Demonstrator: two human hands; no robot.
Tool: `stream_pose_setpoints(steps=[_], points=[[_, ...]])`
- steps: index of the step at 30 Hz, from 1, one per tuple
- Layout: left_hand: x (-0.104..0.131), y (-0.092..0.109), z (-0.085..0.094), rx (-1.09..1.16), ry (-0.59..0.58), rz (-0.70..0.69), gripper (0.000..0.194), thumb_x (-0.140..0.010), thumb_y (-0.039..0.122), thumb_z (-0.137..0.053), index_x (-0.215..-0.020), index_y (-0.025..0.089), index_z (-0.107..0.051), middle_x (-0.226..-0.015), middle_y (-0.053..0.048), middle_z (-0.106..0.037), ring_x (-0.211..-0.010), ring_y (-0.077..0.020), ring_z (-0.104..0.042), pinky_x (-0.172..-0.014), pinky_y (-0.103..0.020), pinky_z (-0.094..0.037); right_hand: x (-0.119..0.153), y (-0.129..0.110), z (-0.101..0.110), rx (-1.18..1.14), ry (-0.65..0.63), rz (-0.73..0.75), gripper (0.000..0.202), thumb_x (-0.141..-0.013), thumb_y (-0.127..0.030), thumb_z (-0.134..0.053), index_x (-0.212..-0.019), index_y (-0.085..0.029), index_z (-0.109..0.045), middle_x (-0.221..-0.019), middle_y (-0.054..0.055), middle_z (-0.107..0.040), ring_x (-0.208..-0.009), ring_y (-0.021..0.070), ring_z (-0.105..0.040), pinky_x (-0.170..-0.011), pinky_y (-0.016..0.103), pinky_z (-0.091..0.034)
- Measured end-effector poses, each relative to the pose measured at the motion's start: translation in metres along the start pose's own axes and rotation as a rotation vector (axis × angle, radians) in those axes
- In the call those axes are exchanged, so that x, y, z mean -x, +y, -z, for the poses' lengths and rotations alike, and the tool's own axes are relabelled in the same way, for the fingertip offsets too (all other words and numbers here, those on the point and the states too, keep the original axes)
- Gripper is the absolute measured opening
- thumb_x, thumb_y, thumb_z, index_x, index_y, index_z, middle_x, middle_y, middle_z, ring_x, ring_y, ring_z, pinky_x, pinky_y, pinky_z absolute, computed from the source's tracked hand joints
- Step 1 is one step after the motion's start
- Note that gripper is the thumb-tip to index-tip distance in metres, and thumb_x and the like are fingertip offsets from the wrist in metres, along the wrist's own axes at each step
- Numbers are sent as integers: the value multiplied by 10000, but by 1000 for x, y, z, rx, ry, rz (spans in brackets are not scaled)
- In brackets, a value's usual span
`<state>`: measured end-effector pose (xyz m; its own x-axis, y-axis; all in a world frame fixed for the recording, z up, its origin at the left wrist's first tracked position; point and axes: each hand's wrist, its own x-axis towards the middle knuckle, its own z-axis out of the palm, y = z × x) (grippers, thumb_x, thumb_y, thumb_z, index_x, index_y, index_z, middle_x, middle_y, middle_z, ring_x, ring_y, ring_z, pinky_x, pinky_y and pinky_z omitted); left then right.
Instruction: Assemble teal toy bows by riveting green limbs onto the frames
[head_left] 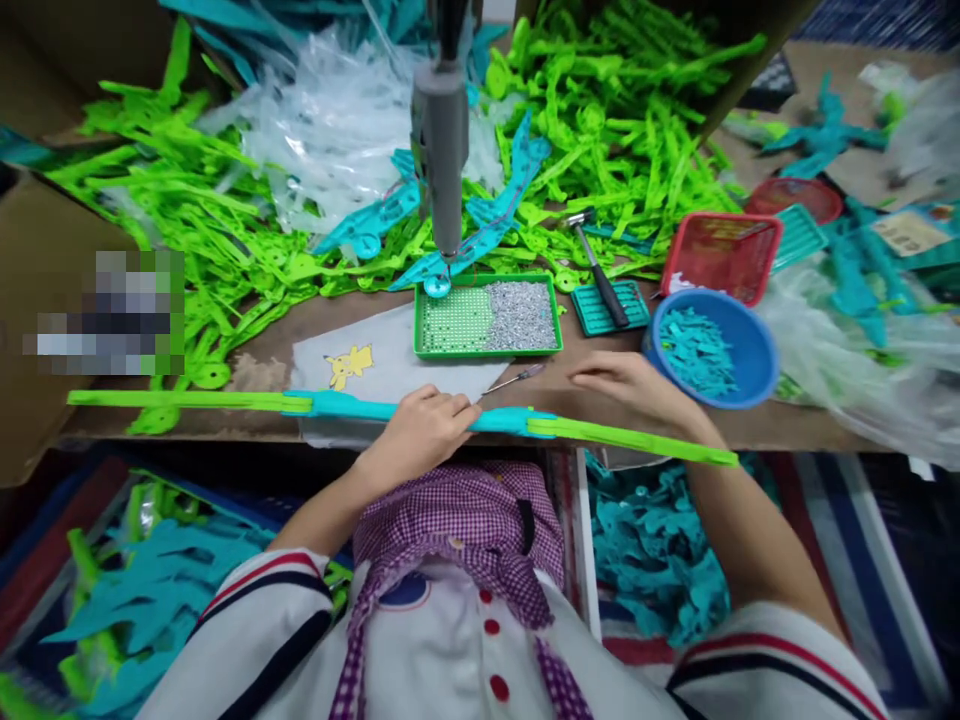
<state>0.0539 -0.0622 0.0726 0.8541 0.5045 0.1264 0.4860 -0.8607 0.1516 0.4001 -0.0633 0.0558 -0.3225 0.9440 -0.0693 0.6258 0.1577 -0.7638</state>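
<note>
My left hand (429,425) is closed over the middle of a long plastic piece (349,408), teal at its centre with a lime-green arm at each end. It lies crosswise along the table's front edge. My right hand (626,382) hovers just behind its right part, left of a blue bowl (761,350) of small teal plastic pieces (697,350). Its fingers are pressed together; whatever they may hold is too small to make out. Between my hands lies a thin screwdriver (517,379). Behind it sits a green tray (489,352) with many small metal screws (523,315).
A grey power screwdriver (442,150) hangs over the tray. Behind are heaps of lime-green parts (600,120) and clear plastic bags (315,130). A hammer (600,275) rests on a teal basket (586,312), near a red basket (721,255). A cardboard box (45,400) stands left.
</note>
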Motion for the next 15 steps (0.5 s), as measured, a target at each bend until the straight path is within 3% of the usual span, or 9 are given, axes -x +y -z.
stream_pose_setpoints(steps=[1,3,6,9,12,15], points=[[1,1,0,-2,5,2,170,-946,202,-606,-1096,158,-674,-910,-58,-718,-777,-196,-675,-711,-339,-423,-15,-1,-14,36,-142,88,306,-923,-468,-570,-1024,-237,-744,-1008,47,-758,-917,188,-679,-839,338,-520],[3,3,-1,-13,10,6,174,-954,203,-587,-1102,166,-672,-907,-56,-720,-779,-197,-673,-708,-343,-427,-37,-2,-41,191,-271,232,274,-945,-356,-558,-1139,-243,-715,-1088,53,-737,-921,172,-665,-812,304,-499],[3,5,0,-37,3,0,170,-951,202,-586,-1096,167,-668,-909,-55,-724,-781,-195,-669,-703,-344,-426,-54,-1,-68,468,-272,287,238,-942,-214,-538,-1117,-190,-698,-1014,82,-717,-801,162,-617,-687,277,-430],[3,4,-1,-56,6,-13,175,-942,194,-597,-1099,156,-665,-920,-57,-727,-785,-194,-672,-697,-343,-418,-59,1,-76,574,-277,255,164,-936,-156,-517,-927,-164,-681,-875,77,-690,-737,163,-564,-660,284,-390],[0,0,-2,-56,22,-11,178,-954,216,-583,-1096,158,-675,-906,-55,-733,-768,-194,-672,-689,-350,-413,-51,-4,-54,438,-185,201,142,-932,-201,-534,-827,-196,-630,-851,59,-661,-746,168,-549,-693,299,-412],[-9,-6,-4,-69,48,9,194,-975,248,-550,-1084,171,-690,-911,-60,-746,-766,-197,-674,-693,-356,-411,-22,-19,4,191,123,40,158,-979,-330,-486,-935,-235,-604,-860,38,-653,-743,166,-568,-706,316,-442]])
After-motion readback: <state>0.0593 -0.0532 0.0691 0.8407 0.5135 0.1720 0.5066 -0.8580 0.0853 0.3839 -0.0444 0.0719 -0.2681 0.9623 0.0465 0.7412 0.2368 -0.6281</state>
